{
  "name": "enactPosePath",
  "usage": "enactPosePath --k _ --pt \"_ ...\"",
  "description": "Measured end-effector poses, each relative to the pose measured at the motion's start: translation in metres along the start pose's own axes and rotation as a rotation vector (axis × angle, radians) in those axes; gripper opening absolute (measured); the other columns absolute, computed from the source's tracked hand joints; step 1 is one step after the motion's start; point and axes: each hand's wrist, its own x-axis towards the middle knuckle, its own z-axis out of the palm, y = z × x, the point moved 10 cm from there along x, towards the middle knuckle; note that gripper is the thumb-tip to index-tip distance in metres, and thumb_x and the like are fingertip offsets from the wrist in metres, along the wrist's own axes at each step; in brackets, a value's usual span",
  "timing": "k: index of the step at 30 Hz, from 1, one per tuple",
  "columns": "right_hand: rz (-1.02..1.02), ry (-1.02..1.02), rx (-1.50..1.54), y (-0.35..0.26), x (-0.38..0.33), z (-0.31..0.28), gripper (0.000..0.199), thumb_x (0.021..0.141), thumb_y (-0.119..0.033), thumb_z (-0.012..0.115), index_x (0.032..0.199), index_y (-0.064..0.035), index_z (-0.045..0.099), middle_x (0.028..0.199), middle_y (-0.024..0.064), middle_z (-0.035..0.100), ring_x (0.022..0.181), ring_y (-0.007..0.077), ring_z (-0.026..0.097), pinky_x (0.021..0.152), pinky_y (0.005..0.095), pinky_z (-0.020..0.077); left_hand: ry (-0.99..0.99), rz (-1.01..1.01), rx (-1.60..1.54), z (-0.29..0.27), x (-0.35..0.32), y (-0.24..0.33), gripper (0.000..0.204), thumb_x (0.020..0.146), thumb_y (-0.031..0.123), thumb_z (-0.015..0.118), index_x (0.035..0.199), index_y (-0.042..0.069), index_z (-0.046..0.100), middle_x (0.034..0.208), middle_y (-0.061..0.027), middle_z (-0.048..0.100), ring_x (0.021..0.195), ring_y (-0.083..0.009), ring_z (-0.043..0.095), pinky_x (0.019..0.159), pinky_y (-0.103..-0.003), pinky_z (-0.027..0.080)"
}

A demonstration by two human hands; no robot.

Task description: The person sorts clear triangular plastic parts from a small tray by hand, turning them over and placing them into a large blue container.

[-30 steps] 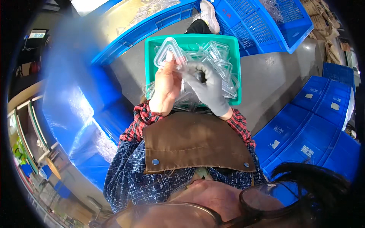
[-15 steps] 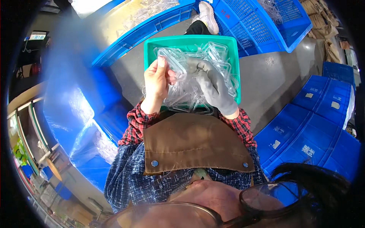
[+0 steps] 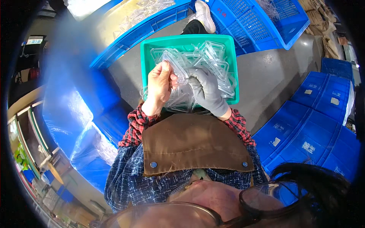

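A clear plastic triangular frame-like piece (image 3: 173,64) is pinched between the thumb and fingers of my bare left hand (image 3: 159,85). My right hand (image 3: 209,90), in a grey glove, is closed with its fingertips at the near end of that same piece. Both hands are over a green plastic bin (image 3: 144,57), which sits just in front of my brown apron. Similar clear plastic pieces (image 3: 218,59) lie heaped in the bin beneath and beyond my hands. My gloved fingers partly hide the end of the held piece.
Beyond the bin stands a blue-rimmed tray (image 3: 152,28) with more clear pieces. A blue slatted crate (image 3: 247,26) is at the far right, a shoe (image 3: 204,17) beside it. Blue boxes (image 3: 300,121) stand at right; plastic-wrapped blue stacks (image 3: 64,117) stand at left.
My right hand has curled from loosely extended fingers into a pinch at the near end of the clear piece. My left hand keeps its hold and has shifted slightly nearer.
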Motion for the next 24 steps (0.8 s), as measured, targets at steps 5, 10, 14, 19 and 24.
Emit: enactPosePath --k 5,10,14,19,24 --pt "-0.018 0.063 -0.071 -0.001 -0.003 0.0 0.015 0.078 -0.012 0.057 0.091 -0.0044 0.054 0.081 0.0134 0.055 0.074 0.0328 0.053 0.062 0.0377 0.0417 -0.061 -0.035 0.012 0.006 0.0 -0.001 0.03 0.085 0.035 0.053 0.07 0.009 0.049 0.055 -0.0002 0.051 0.043 -0.0075 0.046 0.036 -0.02 0.036" --pt "0.399 0.354 0.167 0.072 -0.001 -0.048 0.014 0.085 -0.009 0.048 0.094 0.0001 0.054 0.081 0.0074 0.058 0.073 0.0171 0.055 0.064 0.0309 0.0432 -0.539 -0.28 0.294 0.072 -0.069 -0.024 0.011 0.077 -0.005 0.054 0.079 0.005 0.059 0.063 -0.0034 0.059 0.05 -0.0106 0.056 0.044 -0.024 0.046" --pt "0.306 0.179 0.131 0.039 0.018 -0.047 0.021 0.084 -0.02 0.053 0.088 0.0 0.055 0.078 0.0128 0.058 0.071 0.0213 0.057 0.064 0.0308 0.0434 -0.026 -0.03 0.402 -0.002 -0.04 0.029 0.01 0.084 0.014 0.055 0.083 0.003 0.055 0.056 -0.0013 0.052 0.044 -0.0106 0.053 0.039 -0.024 0.044" --pt "0.163 -0.497 -0.103 0.039 0.036 0.057 0.023 0.08 -0.023 0.056 0.097 -0.0083 0.06 0.082 0.0133 0.061 0.074 0.0249 0.059 0.066 0.0345 0.0458 0.596 0.539 0.301 -0.205 -0.09 0.134 0.02 0.088 0.024 0.051 0.082 0.005 0.049 0.065 0.0009 0.049 0.057 -0.0081 0.047 0.053 -0.022 0.042" --pt "-0.075 -0.766 -0.172 0.044 0.02 0.148 0.026 0.075 -0.025 0.057 0.098 -0.0114 0.06 0.084 0.0121 0.061 0.079 0.0289 0.059 0.068 0.0384 0.0464 1.395 0.553 0.861 -0.385 -0.286 0.14 0.037 0.087 0.031 0.048 0.104 -0.001 0.053 0.087 -0.015 0.06 0.079 -0.0224 0.058 0.067 -0.031 0.046"
